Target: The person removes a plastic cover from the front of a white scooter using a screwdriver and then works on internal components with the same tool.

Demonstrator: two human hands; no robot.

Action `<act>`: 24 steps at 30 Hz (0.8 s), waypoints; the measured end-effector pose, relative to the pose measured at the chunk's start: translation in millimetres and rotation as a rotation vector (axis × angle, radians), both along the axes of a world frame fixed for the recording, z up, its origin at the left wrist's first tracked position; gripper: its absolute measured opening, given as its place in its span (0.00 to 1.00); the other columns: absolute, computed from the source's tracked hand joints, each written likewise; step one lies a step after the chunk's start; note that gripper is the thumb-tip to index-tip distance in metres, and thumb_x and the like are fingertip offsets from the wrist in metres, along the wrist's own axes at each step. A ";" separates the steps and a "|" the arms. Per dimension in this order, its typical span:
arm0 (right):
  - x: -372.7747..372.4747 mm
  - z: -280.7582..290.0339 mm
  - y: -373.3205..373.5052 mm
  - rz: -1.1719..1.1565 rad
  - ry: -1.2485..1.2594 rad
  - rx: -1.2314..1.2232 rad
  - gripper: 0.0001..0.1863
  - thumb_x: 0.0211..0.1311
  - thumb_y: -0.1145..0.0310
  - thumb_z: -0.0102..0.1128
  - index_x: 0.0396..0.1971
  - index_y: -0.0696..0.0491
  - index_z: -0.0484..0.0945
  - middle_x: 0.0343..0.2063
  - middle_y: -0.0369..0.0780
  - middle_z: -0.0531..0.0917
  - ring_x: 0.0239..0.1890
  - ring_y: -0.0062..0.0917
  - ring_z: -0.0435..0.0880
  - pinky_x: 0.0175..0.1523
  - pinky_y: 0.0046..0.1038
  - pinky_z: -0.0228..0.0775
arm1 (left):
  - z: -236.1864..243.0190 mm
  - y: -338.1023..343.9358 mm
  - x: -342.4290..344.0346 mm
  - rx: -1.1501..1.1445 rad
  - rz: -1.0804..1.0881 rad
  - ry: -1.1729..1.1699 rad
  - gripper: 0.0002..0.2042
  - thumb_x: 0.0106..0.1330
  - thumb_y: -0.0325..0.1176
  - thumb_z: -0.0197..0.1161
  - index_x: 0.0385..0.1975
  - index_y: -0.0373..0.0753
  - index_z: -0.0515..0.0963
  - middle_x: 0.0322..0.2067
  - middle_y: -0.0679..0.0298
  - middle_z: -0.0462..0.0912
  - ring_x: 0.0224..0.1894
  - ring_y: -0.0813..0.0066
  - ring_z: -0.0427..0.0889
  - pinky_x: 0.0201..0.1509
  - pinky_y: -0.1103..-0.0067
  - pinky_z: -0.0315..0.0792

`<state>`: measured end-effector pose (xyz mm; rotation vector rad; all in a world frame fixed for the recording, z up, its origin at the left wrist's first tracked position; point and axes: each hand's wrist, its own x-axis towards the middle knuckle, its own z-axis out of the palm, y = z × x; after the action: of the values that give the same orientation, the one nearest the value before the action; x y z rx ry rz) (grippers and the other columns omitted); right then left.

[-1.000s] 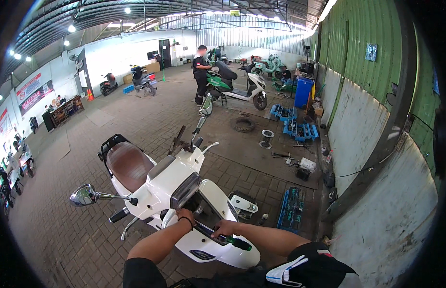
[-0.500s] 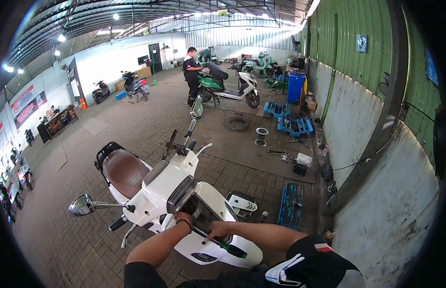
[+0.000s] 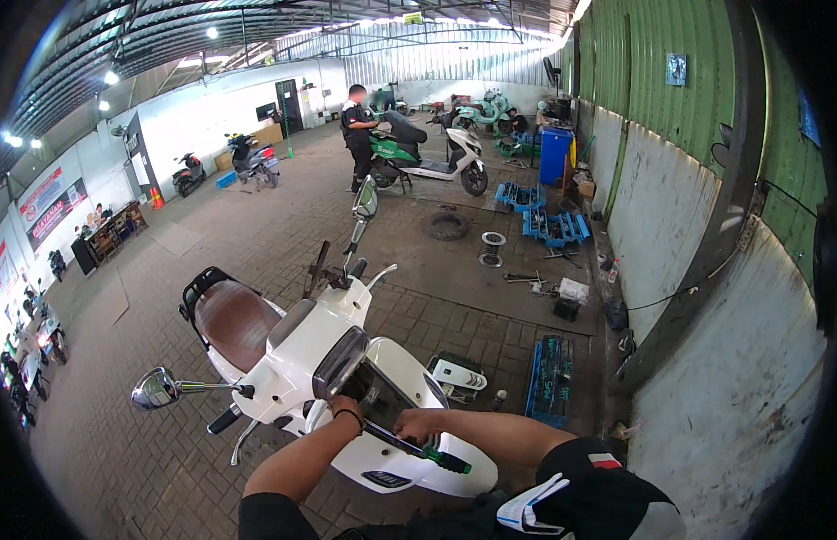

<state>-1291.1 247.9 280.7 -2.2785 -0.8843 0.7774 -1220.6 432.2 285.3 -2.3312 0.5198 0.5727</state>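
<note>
The person's right hand (image 3: 416, 423) is clenched around a screwdriver (image 3: 416, 445) with a dark shaft and green handle, which runs from the front of a white scooter (image 3: 346, 378) back toward the person's body. The left hand (image 3: 344, 412), a dark band at its wrist, rests against the scooter's front just below the headlight (image 3: 339, 362); whether its fingers grip anything cannot be told. The headlight panel looks opened or loosened, showing a dark gap behind it, so the front appears partly taken apart, with the work there unfinished.

The scooter stands on a brick floor (image 3: 148, 450), its brown seat (image 3: 234, 319) to the left and a round mirror (image 3: 155, 389) sticking out on a stalk. A loose white panel (image 3: 459, 373) lies on the floor just beside the front wheel area, near a blue crate (image 3: 551, 378). Farther off, a tyre (image 3: 447, 225) lies flat, and another person (image 3: 357, 135) stands by a green scooter (image 3: 418, 153).
</note>
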 end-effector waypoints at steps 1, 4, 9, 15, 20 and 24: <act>16.6 -51.4 -20.0 0.152 -0.282 0.045 0.17 0.58 0.65 0.60 0.44 0.59 0.79 0.33 0.48 0.82 0.37 0.35 0.81 0.41 0.32 0.72 | 6.6 -16.8 1.4 -0.009 -0.037 -0.016 0.22 0.54 0.56 0.64 0.40 0.45 0.84 0.38 0.64 0.85 0.40 0.67 0.84 0.36 0.71 0.75; 6.0 -31.8 1.1 0.028 -0.168 0.059 0.19 0.55 0.60 0.62 0.42 0.59 0.80 0.34 0.49 0.83 0.38 0.38 0.81 0.43 0.35 0.72 | -1.9 1.6 -1.0 0.022 -0.001 -0.011 0.25 0.53 0.57 0.65 0.42 0.44 0.84 0.40 0.64 0.85 0.41 0.66 0.84 0.38 0.71 0.75; -3.3 -13.9 4.3 -0.281 0.076 0.004 0.21 0.54 0.55 0.63 0.39 0.58 0.81 0.31 0.47 0.84 0.34 0.36 0.81 0.41 0.34 0.71 | -7.9 -3.1 5.8 0.000 -0.040 -0.034 0.25 0.55 0.57 0.63 0.44 0.45 0.83 0.42 0.65 0.85 0.41 0.67 0.84 0.38 0.71 0.75; -12.4 28.0 9.9 -0.447 0.575 0.179 0.15 0.61 0.61 0.55 0.36 0.57 0.82 0.26 0.39 0.84 0.23 0.23 0.79 0.29 0.29 0.70 | -1.2 -5.3 1.1 0.011 -0.013 -0.016 0.18 0.61 0.49 0.60 0.44 0.44 0.83 0.43 0.65 0.85 0.43 0.66 0.84 0.44 0.67 0.76; -1.6 14.1 4.2 -0.454 0.696 0.281 0.14 0.62 0.62 0.55 0.37 0.57 0.82 0.27 0.40 0.84 0.25 0.25 0.80 0.32 0.30 0.72 | -5.5 -7.5 1.5 -0.038 -0.039 -0.071 0.15 0.63 0.43 0.57 0.43 0.42 0.83 0.43 0.63 0.85 0.43 0.61 0.84 0.44 0.66 0.76; 6.3 -15.8 6.8 -0.337 0.039 0.191 0.15 0.61 0.64 0.56 0.39 0.59 0.81 0.29 0.45 0.84 0.32 0.31 0.82 0.41 0.33 0.72 | -35.2 3.2 16.0 -0.108 0.004 -0.168 0.14 0.65 0.40 0.55 0.42 0.41 0.83 0.40 0.60 0.86 0.41 0.61 0.85 0.39 0.65 0.78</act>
<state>-1284.7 254.7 264.9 -2.1561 -0.5119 0.5595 -1204.6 435.4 250.2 -2.4560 0.4779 0.3537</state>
